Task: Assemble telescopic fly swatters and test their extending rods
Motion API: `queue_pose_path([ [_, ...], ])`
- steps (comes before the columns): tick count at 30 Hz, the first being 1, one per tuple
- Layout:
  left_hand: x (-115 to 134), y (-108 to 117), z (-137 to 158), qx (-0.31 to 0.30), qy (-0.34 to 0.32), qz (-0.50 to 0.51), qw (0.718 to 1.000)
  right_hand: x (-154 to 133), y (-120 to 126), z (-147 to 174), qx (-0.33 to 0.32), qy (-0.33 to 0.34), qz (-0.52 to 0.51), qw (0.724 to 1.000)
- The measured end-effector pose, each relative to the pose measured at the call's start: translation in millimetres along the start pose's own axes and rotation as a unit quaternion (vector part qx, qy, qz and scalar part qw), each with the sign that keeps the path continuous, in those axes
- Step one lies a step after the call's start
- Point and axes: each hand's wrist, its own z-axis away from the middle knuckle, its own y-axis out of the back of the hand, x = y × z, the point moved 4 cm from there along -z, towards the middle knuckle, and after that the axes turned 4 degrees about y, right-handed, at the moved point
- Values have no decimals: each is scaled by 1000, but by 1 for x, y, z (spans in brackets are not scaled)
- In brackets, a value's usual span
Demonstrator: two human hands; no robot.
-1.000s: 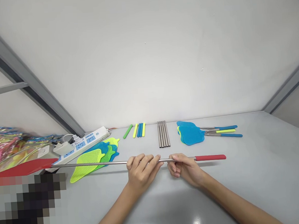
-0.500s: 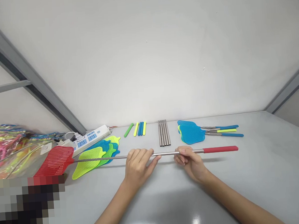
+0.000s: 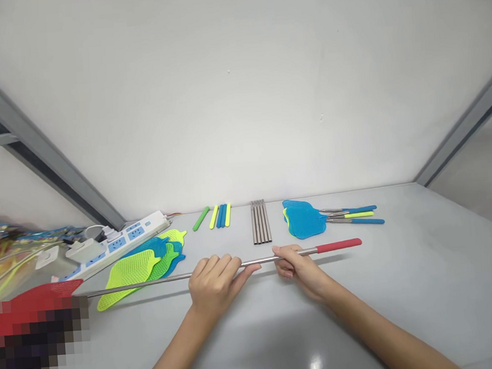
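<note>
A fly swatter with a red mesh head (image 3: 39,297), a long metal telescopic rod (image 3: 152,282) and a red handle (image 3: 338,245) lies across my front, held above the table. My left hand (image 3: 214,281) is closed around the middle of the rod, thumb stretched along it. My right hand (image 3: 298,268) pinches the thicker rod section just left of the red handle. Part of the red head is hidden by a blurred patch at the left. Under the rod's left part lie loose mesh swatter heads, a yellow one (image 3: 128,271) and a green one (image 3: 165,263) among them.
A white power strip (image 3: 119,244) with plugs stands at the left, beside plastic-bagged items (image 3: 6,252). Farther back lie coloured handle sleeves (image 3: 220,215) and several metal tubes (image 3: 261,221). Complete swatters with blue heads (image 3: 307,222) are stacked right of them, before the wall.
The view has turned a little, so the table's things sit farther left. The swatter has gone from level to tilted, its red head lower and nearer me. Both hands keep their hold.
</note>
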Motion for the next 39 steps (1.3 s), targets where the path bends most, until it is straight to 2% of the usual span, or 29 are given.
queue_pose_path([
  [5,-5,4,-6,16,-41,-31,999,-3,1,-1,-1,-16,-23,1000],
  [11,-13,4,-8,-7,-77,-22,997,-3,2,-3,-1,-21,-24,999],
  [22,-26,8,-7,-5,-84,-37,996,-10,12,-3,4,-20,3,1000],
  [39,-39,11,-6,0,-81,-58,995,-18,28,-5,34,-18,-29,999],
])
